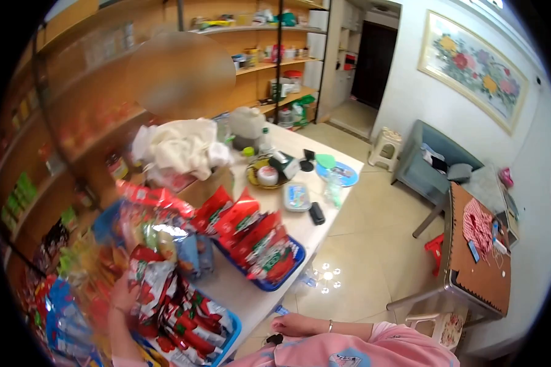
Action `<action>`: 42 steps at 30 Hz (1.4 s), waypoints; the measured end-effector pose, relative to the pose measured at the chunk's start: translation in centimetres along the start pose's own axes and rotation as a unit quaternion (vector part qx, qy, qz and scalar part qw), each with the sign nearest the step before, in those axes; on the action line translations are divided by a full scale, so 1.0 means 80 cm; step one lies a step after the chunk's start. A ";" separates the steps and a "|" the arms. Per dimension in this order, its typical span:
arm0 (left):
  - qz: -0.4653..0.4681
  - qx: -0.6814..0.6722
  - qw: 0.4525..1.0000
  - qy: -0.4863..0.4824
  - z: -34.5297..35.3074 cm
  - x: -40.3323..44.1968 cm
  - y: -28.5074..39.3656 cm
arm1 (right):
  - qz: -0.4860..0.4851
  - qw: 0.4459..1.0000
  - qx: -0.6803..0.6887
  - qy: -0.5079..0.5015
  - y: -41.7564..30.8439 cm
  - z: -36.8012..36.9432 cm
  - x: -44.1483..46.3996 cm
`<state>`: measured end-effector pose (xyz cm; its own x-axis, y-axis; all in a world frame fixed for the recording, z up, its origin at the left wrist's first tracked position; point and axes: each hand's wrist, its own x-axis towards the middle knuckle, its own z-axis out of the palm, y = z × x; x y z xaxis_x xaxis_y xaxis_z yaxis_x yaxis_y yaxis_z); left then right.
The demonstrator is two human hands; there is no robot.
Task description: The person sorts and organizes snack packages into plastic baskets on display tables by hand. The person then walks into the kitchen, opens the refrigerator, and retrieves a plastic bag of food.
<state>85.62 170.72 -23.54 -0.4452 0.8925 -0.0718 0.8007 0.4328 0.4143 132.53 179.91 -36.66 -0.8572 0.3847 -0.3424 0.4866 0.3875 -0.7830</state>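
My left hand [123, 296] is at the lower left, its fingers closed at the side of a red-and-silver snack packet [148, 282] and partly hidden by it. That packet rises above several similar red packets [187, 330] packed in a light-blue basket [234, 333]. At the bottom, my right hand [289, 325] hangs by the pink clothing at the table's edge, a bangle on its wrist. Beside its fingertips is a small black object [274, 338]; whether the fingers grip it is unclear. A dark-blue basket [297, 263] of red packets [266, 248] stands farther along the table.
The white table [315, 229] also bears a cream cloth [187, 147], a clear-lidded container [297, 197], a black case [316, 213] and a round woven basket [255, 174]. Blurred colourful packets crowd the left. Shelves [257, 67] line the back; a brown table [477, 269] stands right.
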 end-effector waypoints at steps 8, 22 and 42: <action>0.086 -0.230 0.807 0.537 0.053 -0.118 0.324 | 0.078 0.993 0.043 0.077 0.129 -0.062 -0.090; 0.335 -0.025 0.941 0.044 0.473 0.136 0.744 | 0.243 0.910 0.145 0.304 0.399 -0.203 -0.380; 0.071 0.113 0.991 -0.008 0.621 0.329 0.793 | 0.286 0.873 0.243 0.312 0.610 -0.522 -0.384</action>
<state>144.60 227.94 -44.21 -0.3172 0.9474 -0.0418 0.9246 0.3187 0.2084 189.62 221.98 -42.70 -0.1652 0.8388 -0.5188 0.5466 -0.3601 -0.7561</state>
